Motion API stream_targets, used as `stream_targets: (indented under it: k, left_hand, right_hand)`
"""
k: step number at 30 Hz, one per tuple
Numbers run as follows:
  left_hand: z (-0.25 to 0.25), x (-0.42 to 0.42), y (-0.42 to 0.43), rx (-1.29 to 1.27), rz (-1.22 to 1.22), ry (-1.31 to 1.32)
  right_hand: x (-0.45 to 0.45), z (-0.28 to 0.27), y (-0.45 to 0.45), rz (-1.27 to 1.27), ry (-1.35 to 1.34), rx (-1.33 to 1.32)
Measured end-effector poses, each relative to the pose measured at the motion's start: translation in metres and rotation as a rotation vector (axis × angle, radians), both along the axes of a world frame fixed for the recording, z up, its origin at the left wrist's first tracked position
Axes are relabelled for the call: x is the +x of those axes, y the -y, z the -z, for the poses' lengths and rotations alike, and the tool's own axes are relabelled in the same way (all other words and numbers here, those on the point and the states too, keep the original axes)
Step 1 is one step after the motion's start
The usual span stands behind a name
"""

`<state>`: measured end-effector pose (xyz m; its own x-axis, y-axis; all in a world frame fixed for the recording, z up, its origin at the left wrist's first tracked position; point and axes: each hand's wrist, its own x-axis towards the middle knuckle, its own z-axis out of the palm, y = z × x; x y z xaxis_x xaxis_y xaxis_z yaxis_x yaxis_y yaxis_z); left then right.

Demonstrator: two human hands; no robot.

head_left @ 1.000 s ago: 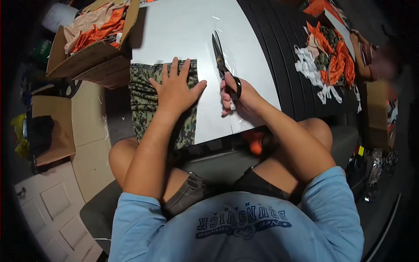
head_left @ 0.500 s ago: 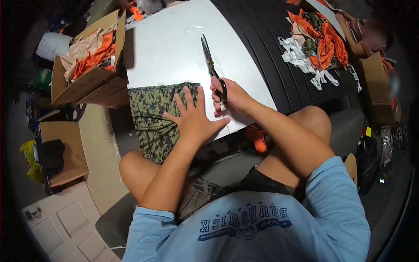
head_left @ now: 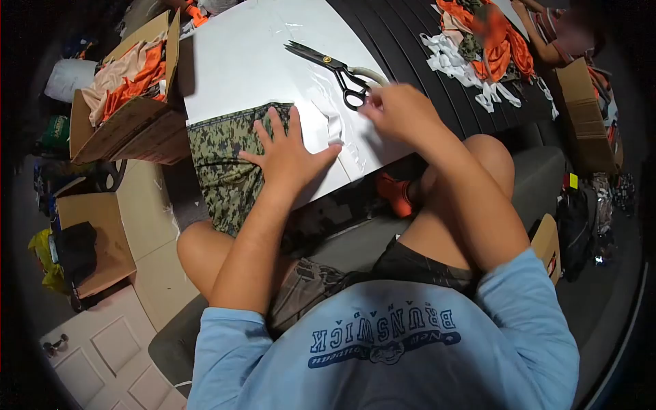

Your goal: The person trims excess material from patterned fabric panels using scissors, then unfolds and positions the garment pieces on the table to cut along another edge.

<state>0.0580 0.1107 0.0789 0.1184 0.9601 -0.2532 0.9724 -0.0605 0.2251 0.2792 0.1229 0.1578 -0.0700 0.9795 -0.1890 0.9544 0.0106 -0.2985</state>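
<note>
Spread flat, my left hand [head_left: 285, 157] presses on a folded piece of green camouflage cloth [head_left: 217, 152], its thumb reaching onto the white board [head_left: 225, 75]. Black scissors [head_left: 327, 60] lie across the board with their blades pointing left, slightly parted. At their handles is my right hand [head_left: 404, 117], with curled fingers against the handle loops; part of the grip is hidden. A small white strip [head_left: 333, 128] rests on the board between my hands.
A cardboard box [head_left: 116, 140] of orange and beige cloth stands at the left. Orange, camouflage and white pieces [head_left: 502, 51] are heaped on the black slatted surface [head_left: 403, 58] at the right. Another person [head_left: 547, 44] sits beyond the heap.
My right hand has moved right and the scissors have turned from upright to pointing left. The white strip now shows on the board. My left hand stays spread on the cloth.
</note>
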Motion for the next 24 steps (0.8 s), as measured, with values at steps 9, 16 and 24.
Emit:
stream_targets:
  k: [9, 16, 24]
  left_hand:
    - [-0.001, -0.003, 0.005, 0.035, 0.017, 0.032]
    - [-0.008, -0.008, 0.006, 0.047, 0.026, 0.050]
    - [0.004, -0.015, 0.006, 0.075, 0.042, 0.037]
  right_hand:
    - [-0.038, 0.093, 0.092, -0.143, 0.077, -0.638]
    - [-0.024, 0.122, 0.132, -0.342, -0.018, -0.435]
    - [0.138, -0.229, 0.012, 0.072, -0.727, 0.262]
